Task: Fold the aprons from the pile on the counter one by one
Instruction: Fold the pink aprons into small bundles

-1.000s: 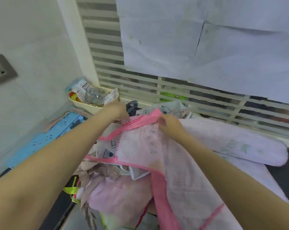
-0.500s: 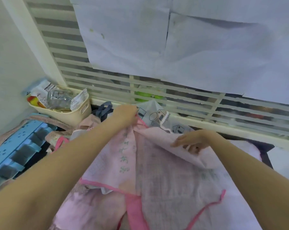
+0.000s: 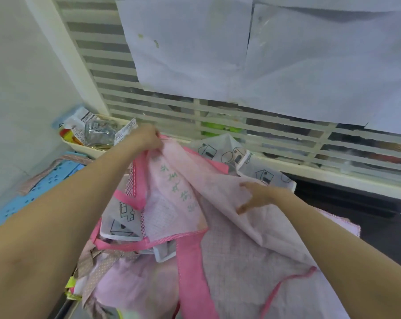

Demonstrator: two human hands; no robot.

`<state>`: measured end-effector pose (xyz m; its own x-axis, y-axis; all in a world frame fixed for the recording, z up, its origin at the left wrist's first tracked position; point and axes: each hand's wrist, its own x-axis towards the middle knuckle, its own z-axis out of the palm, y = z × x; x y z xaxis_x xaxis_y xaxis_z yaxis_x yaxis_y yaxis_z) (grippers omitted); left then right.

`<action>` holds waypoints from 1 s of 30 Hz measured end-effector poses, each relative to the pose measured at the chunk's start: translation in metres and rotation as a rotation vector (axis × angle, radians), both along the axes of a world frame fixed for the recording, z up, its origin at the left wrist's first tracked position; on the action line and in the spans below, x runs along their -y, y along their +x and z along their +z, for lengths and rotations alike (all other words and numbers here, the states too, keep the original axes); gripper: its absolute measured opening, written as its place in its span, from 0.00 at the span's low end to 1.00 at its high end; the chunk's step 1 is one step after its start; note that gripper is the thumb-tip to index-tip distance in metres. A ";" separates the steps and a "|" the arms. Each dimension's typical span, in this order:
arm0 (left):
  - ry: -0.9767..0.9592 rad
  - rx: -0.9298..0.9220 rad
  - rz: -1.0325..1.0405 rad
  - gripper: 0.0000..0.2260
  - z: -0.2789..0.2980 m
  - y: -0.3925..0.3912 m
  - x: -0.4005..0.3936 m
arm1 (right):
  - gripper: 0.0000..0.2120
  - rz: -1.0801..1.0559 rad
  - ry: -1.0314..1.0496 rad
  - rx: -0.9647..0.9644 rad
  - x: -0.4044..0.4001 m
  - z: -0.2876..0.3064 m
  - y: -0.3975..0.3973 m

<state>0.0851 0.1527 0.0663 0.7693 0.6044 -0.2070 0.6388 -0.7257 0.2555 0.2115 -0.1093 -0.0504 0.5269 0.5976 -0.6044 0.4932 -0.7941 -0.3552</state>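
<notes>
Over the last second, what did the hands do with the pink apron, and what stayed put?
The right hand let go of the pink apron near the left hand, moved right and now lies with spread fingers on the cloth. The left hand still pinches the top edge. The cream basket and blue crate stayed put.

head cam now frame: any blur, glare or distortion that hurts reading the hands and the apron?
Head view: soft, even light, no glare or hard shadows. Wide-angle bending bows the window grille and stretches both forearms at the bottom edge. Slight softness overall; the green print on the pink apron is unreadable. Left hand pinching the apron's top edge and right hand with fingers spread on the cloth stay legible.
</notes>
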 end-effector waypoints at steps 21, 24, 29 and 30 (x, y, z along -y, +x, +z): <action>-0.188 -0.021 -0.598 0.16 -0.022 0.041 0.130 | 0.16 0.120 -0.478 0.446 0.106 -0.045 -0.072; -0.160 -0.016 -0.631 0.17 -0.016 0.047 0.150 | 0.20 0.003 -0.588 0.307 0.142 -0.021 -0.065; -0.047 -0.158 -0.813 0.17 -0.030 0.062 0.189 | 0.17 -0.127 -0.856 0.445 0.213 0.013 -0.047; 0.012 -0.198 -0.809 0.17 -0.034 0.062 0.189 | 0.16 -0.076 -0.844 0.460 0.216 0.010 -0.042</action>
<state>0.1475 -0.0366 0.0323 0.9172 -0.1165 -0.3811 -0.0489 -0.9820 0.1823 0.1692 -0.3256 -0.0409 0.8389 0.0151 -0.5441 0.3783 -0.7350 0.5628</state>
